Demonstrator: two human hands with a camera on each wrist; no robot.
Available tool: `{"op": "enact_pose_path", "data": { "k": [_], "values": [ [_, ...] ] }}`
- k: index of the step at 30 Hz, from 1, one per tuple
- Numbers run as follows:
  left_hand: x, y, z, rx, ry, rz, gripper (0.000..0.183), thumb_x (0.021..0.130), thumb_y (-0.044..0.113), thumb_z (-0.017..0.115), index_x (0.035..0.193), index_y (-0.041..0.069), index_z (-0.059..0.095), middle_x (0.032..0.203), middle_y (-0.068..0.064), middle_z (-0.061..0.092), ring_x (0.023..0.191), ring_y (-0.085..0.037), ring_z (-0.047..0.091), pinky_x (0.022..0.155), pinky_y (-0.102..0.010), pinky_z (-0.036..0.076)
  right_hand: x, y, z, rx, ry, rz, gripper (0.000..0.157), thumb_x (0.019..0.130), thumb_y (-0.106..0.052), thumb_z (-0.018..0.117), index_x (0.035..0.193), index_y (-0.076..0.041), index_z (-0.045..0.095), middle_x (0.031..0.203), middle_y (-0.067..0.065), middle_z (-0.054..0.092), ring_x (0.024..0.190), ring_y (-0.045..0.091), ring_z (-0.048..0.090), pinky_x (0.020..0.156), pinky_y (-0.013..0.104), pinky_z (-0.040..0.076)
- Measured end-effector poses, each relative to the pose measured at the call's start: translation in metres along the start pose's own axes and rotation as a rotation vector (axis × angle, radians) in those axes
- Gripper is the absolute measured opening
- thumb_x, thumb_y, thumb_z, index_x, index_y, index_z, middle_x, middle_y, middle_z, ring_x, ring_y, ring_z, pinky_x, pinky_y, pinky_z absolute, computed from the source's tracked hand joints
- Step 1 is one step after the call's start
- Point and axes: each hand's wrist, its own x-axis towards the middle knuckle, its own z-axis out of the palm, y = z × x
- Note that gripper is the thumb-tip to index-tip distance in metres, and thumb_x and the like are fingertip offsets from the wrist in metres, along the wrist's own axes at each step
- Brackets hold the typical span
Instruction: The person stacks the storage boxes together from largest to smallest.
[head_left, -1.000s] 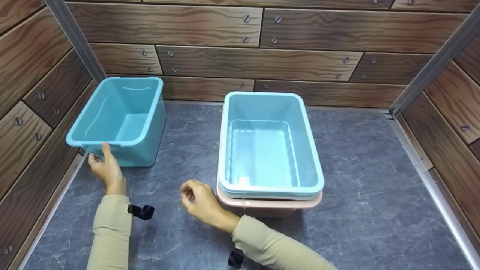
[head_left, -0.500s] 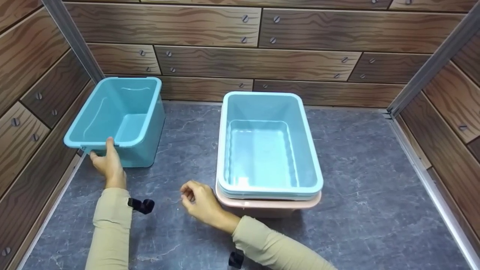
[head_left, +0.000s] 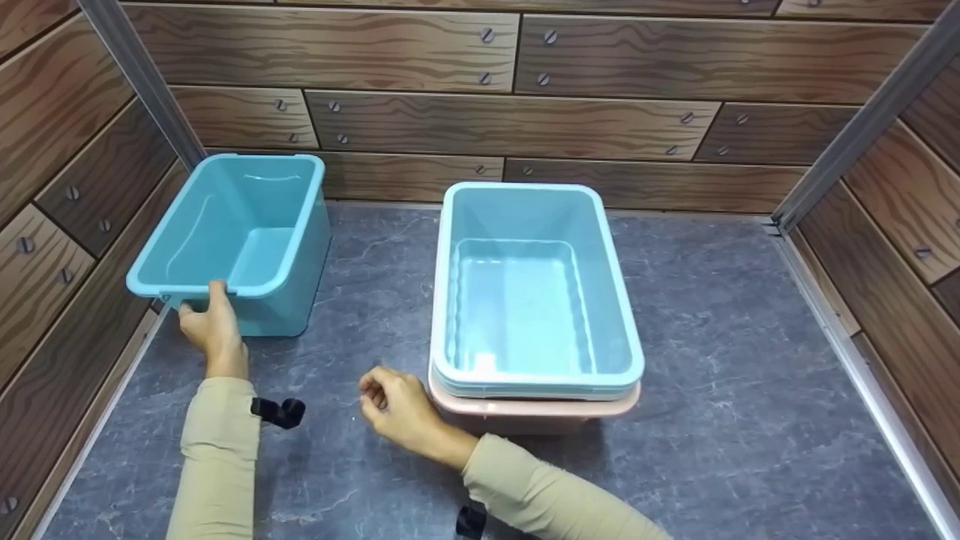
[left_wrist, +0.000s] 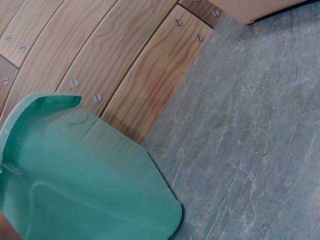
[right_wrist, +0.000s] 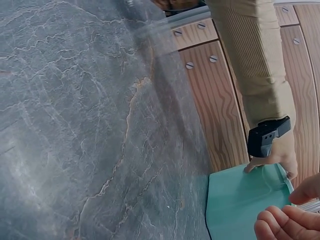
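At the far left of the head view stands a teal plastic bin (head_left: pixel 289 307), upright and with nothing in it. My left hand (head_left: pixel 214 330) grips its near rim, thumb on top and fingers below the edge. The left wrist view shows the bin's side wall (left_wrist: pixel 100 185) close up, with a bit of that hand at the lower left corner. My right hand (head_left: pixel 397 405) hovers left of the stacked tubs, fingers loosely curled around nothing. In the right wrist view, the right-hand fingers (right_wrist: pixel 280 225) overlap the teal bin (right_wrist: pixel 235 197).
A light blue tub (head_left: pixel 540 384) sits nested on top of a stack, with a pink tub (head_left: pixel 540 407) at the bottom. Wood-patterned walls (head_left: pixel 420 124) and metal corner posts (head_left: pixel 139 82) enclose the dark marbled floor (head_left: pixel 735 360).
My left hand has slid slightly to the right along the teal bin's rim. The right hand and the stacked tubs stay almost where they were; the head view has shifted a little.
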Motion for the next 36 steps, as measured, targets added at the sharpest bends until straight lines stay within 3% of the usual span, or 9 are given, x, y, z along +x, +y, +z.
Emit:
{"op": "enact_pose_path", "data": {
  "k": [6, 9, 14, 19, 24, 28, 31, 36],
  "values": [
    [-0.002, -0.001, 0.003, 0.004, 0.032, 0.021, 0.074, 0.093, 0.033, 0.049, 0.155, 0.011, 0.015, 0.157, -0.006, 0.028, 0.137, -0.01, 0.033, 0.117, -0.017, 0.029, 0.0, 0.0, 0.0, 0.01, 0.002, -0.004, 0.009, 0.08, 0.005, 0.06, 0.088, 0.005, 0.064, 0.077, 0.016, 0.069, 0.067, 0.018, 0.065, 0.061, 0.005, 0.047],
    [-0.005, -0.002, 0.004, 0.007, 0.029, 0.026, 0.072, 0.093, 0.033, 0.049, 0.154, 0.011, 0.018, 0.154, -0.007, 0.031, 0.134, -0.011, 0.035, 0.116, -0.018, 0.031, 0.0, 0.0, -0.001, 0.006, -0.002, -0.001, 0.008, 0.081, 0.005, 0.061, 0.088, 0.004, 0.064, 0.077, 0.016, 0.069, 0.067, 0.018, 0.065, 0.06, 0.005, 0.047],
    [-0.007, -0.003, 0.003, 0.009, 0.025, 0.004, 0.078, 0.094, 0.035, 0.049, 0.156, 0.012, 0.008, 0.162, -0.006, 0.017, 0.144, -0.01, 0.025, 0.121, -0.018, 0.024, -0.001, 0.001, -0.001, 0.002, -0.004, 0.002, 0.008, 0.081, 0.005, 0.061, 0.088, 0.004, 0.064, 0.077, 0.016, 0.069, 0.067, 0.018, 0.065, 0.061, 0.006, 0.048],
    [0.0, -0.006, -0.004, -0.029, 0.031, -0.03, 0.086, 0.095, 0.046, 0.047, 0.156, 0.019, -0.006, 0.165, 0.005, -0.004, 0.152, -0.007, 0.005, 0.124, -0.018, 0.015, -0.001, 0.001, -0.002, 0.018, -0.008, 0.017, 0.009, 0.081, 0.005, 0.06, 0.089, 0.004, 0.064, 0.078, 0.016, 0.069, 0.067, 0.017, 0.064, 0.061, 0.006, 0.048],
    [0.012, -0.01, -0.013, -0.074, 0.044, 0.046, 0.086, 0.094, 0.046, 0.049, 0.156, 0.019, -0.005, 0.165, 0.007, -0.001, 0.151, -0.003, 0.007, 0.122, -0.014, 0.016, -0.001, 0.001, -0.003, 0.012, -0.004, 0.027, 0.009, 0.082, 0.004, 0.06, 0.089, 0.003, 0.065, 0.079, 0.016, 0.069, 0.068, 0.016, 0.064, 0.062, 0.006, 0.048],
    [0.019, -0.012, -0.018, -0.084, 0.009, 0.104, 0.083, 0.095, 0.044, 0.049, 0.156, 0.021, -0.002, 0.165, 0.007, 0.004, 0.15, -0.002, 0.01, 0.123, -0.014, 0.014, -0.002, 0.002, -0.002, -0.007, -0.007, 0.032, 0.009, 0.082, 0.004, 0.061, 0.089, 0.003, 0.065, 0.079, 0.015, 0.07, 0.068, 0.015, 0.064, 0.062, 0.006, 0.048],
    [0.022, -0.014, -0.02, -0.084, -0.02, 0.13, 0.08, 0.096, 0.043, 0.048, 0.156, 0.022, 0.0, 0.164, 0.006, 0.007, 0.149, -0.002, 0.013, 0.123, -0.016, 0.014, -0.003, 0.003, -0.001, -0.011, -0.011, 0.04, 0.009, 0.082, 0.003, 0.061, 0.089, 0.003, 0.065, 0.078, 0.015, 0.07, 0.067, 0.013, 0.063, 0.061, 0.005, 0.047],
    [0.024, -0.015, -0.02, -0.068, 0.0, 0.16, 0.077, 0.096, 0.041, 0.047, 0.156, 0.019, 0.004, 0.164, 0.002, 0.013, 0.147, -0.003, 0.018, 0.122, -0.014, 0.015, -0.005, 0.005, -0.001, 0.002, -0.012, 0.05, 0.008, 0.082, 0.003, 0.061, 0.089, 0.003, 0.065, 0.077, 0.015, 0.069, 0.065, 0.011, 0.061, 0.06, 0.005, 0.046]
  ]
}}
